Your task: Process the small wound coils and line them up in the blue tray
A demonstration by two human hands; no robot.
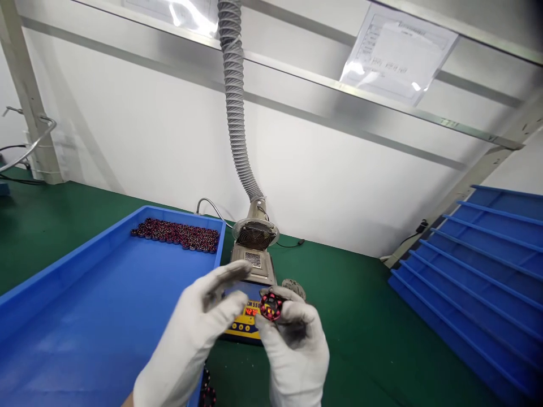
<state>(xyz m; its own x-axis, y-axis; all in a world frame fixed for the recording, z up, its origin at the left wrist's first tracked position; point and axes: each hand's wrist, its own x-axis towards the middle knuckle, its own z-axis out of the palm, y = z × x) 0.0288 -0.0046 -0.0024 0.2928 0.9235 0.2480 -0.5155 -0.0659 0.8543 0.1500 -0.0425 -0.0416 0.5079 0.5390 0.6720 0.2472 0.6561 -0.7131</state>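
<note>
In my gloved right hand (299,345), thumb and fingertips grip a small motor stator (271,306), a black ring with pinkish-red windings and an open centre. My gloved left hand (199,316) hovers just left of it, thumb and fingers apart, with nothing visible between them. Behind both hands stands a solder pot (244,328) with a yellow front panel, a red lit display and buttons. Part of that panel is covered by my hands. More stators (207,393) lie at the lower edge, partly hidden by my left arm.
A long blue tray (97,305) on the left holds many stators (178,234) packed at its far end. A grey ribbed hose (236,107) drops to a round fan hood (255,234) above the pot. Stacked blue trays (475,282) lean at right on the green bench (360,339).
</note>
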